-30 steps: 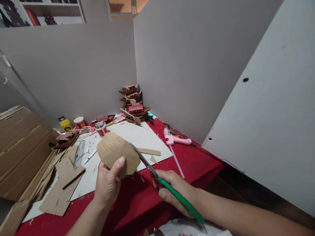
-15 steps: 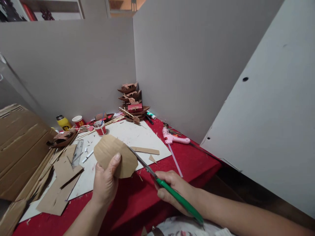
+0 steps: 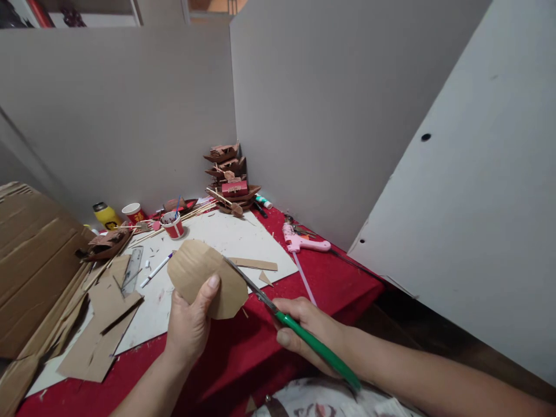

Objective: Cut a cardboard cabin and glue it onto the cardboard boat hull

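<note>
- Fingers of our left hand [image 3: 187,327] are gripping the rounded cardboard piece [image 3: 195,263], the thumb pressing on its upper face; the others are mostly hiding beneath it.
- On the cardboard piece's right, our right hand [image 3: 306,330] is closing around the green-handled scissors [image 3: 320,348].
- Our left hand is sitting nearer, touching the piece; our right is staying apart from it, only the blades meeting it.
- From our right fingers, the piece is lying up and to the left, its longer axis slanting from far left to near right.
- The blades are running along its right-hand edge, tips at the upper right; we are not able to tell whether they are parting.
- Its far edge is standing free of fingers, with the white board [image 3: 243,238] spreading below and beyond.
- Beyond its right side, a cardboard strip [image 3: 254,264] is lying, and farther right a pink glue gun [image 3: 307,244] is resting.
- Toward us from the piece, red cloth [image 3: 243,359] is showing between our forearms, leaving room for turning wrists.
</note>
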A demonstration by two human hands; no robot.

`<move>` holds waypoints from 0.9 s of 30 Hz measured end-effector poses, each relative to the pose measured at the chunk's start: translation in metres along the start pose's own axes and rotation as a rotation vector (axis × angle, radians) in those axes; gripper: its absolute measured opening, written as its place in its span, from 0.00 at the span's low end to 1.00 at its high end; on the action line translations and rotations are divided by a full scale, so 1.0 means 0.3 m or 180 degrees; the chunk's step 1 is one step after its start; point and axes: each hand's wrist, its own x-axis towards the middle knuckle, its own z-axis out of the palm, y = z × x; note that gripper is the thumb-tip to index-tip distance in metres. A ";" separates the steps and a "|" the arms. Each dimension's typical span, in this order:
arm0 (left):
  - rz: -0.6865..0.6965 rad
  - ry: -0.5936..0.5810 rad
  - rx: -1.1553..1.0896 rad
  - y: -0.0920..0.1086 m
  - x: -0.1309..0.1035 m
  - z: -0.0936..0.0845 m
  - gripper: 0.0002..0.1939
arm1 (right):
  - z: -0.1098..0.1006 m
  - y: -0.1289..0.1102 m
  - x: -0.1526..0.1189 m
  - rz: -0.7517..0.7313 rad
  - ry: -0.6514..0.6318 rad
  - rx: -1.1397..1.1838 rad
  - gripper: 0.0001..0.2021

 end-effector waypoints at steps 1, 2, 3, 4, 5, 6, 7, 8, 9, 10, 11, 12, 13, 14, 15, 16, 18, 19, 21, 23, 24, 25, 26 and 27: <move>-0.0007 0.0025 0.0011 0.002 -0.001 0.003 0.25 | 0.002 0.003 -0.001 0.0011 0.0008 0.0052 0.28; -0.0014 0.0046 0.0025 0.004 -0.002 0.005 0.25 | 0.005 0.006 -0.001 0.0018 0.0021 0.0091 0.28; -0.0022 0.0060 0.0037 0.007 -0.003 0.008 0.26 | 0.008 0.009 -0.001 0.0018 0.0038 0.0114 0.27; -0.0034 0.0069 0.0039 0.010 -0.005 0.010 0.27 | 0.009 0.012 -0.001 0.0010 0.0056 0.0122 0.27; -0.0040 0.0080 0.0029 0.013 -0.006 0.012 0.27 | 0.010 0.014 0.000 -0.0007 0.0069 0.0117 0.28; -0.0050 0.0085 0.0013 0.015 -0.007 0.014 0.28 | 0.010 0.014 0.000 -0.0025 0.0069 0.0104 0.28; -0.0062 0.0084 -0.0004 0.017 -0.009 0.016 0.29 | 0.008 0.013 0.000 -0.0039 0.0050 0.0072 0.28; -0.0073 0.0067 -0.0011 0.019 -0.010 0.017 0.29 | 0.005 0.009 0.000 -0.0051 0.0025 0.0017 0.27; -0.0084 0.0038 0.0000 0.020 -0.012 0.017 0.29 | 0.001 0.005 0.000 -0.0055 0.0008 -0.0056 0.27; -0.0096 0.0010 0.0020 0.020 -0.014 0.017 0.28 | -0.003 -0.001 -0.001 -0.0060 -0.0001 -0.0136 0.27; -0.0111 -0.0014 0.0040 0.019 -0.016 0.016 0.27 | -0.006 -0.006 -0.001 -0.0064 0.0005 -0.0203 0.27; -0.0122 -0.0023 0.0053 0.018 -0.018 0.016 0.27 | -0.009 -0.010 -0.002 -0.0066 0.0028 -0.0233 0.27; -0.0123 -0.0014 0.0060 0.017 -0.021 0.015 0.26 | -0.009 -0.013 -0.002 -0.0071 0.0046 -0.0225 0.27; -0.0120 0.0001 0.0062 0.015 -0.023 0.016 0.26 | -0.009 -0.013 -0.003 -0.0075 0.0053 -0.0172 0.27; -0.0123 0.0009 0.0060 0.013 -0.024 0.016 0.26 | -0.006 -0.012 -0.003 -0.0078 0.0049 -0.0094 0.27; -0.0130 0.0002 0.0057 0.011 -0.026 0.016 0.26 | -0.003 -0.010 -0.004 -0.0082 0.0040 -0.0007 0.27; -0.0147 -0.0019 0.0066 0.008 -0.027 0.017 0.26 | 0.005 -0.001 -0.006 -0.0095 0.0021 0.0152 0.27; -0.0148 -0.0036 0.0073 0.008 -0.027 0.017 0.25 | 0.008 0.003 -0.007 -0.0094 0.0018 0.0215 0.26; -0.0145 -0.0092 0.0051 0.015 -0.025 0.014 0.25 | 0.013 0.011 -0.010 -0.0065 0.0040 0.0296 0.26; -0.0144 -0.0162 -0.0074 0.029 -0.019 0.009 0.25 | 0.014 0.015 -0.012 -0.0030 0.0040 0.0314 0.26; -0.0151 -0.0175 -0.0162 0.039 -0.015 0.007 0.25 | 0.013 0.017 -0.013 -0.0013 0.0029 0.0296 0.26; -0.0156 -0.0159 -0.0242 0.048 -0.011 0.004 0.25 | 0.012 0.018 -0.013 0.0003 0.0017 0.0260 0.27; -0.0158 -0.0121 -0.0291 0.056 -0.006 0.002 0.24 | 0.010 0.018 -0.014 0.0017 0.0013 0.0206 0.27; -0.0166 -0.0085 -0.0303 0.062 -0.003 0.000 0.22 | 0.008 0.018 -0.013 0.0028 0.0016 0.0139 0.27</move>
